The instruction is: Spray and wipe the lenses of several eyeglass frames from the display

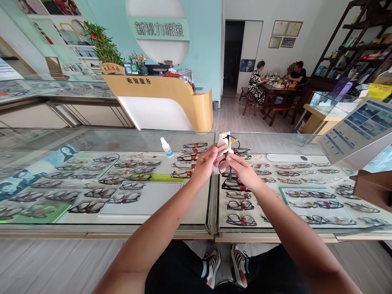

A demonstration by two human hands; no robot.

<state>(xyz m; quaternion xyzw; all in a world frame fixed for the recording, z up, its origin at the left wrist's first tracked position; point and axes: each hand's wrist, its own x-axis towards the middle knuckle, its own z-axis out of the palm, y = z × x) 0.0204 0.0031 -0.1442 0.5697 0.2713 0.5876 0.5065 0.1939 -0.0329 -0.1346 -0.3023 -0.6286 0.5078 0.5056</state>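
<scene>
Above the glass counter, both hands meet around a dark-framed pair of glasses (225,169). A pale cloth (224,141) lies in the fingers of my left hand (207,160), pressed against the glasses. My right hand (240,166) pinches the frame near its middle from the right side. One temple of the glasses sticks up past the cloth, with a small orange tag on it. The lower lens hangs below the fingers. A white spray bottle (166,147) with a blue label stands on the counter to the left of my hands.
Many eyeglasses (241,220) lie in rows in the glass display counter (196,230). A large box with printed panels (358,132) stands at the right. Beyond the counter are a wooden cashier desk (202,108) and people seated at a table (269,87).
</scene>
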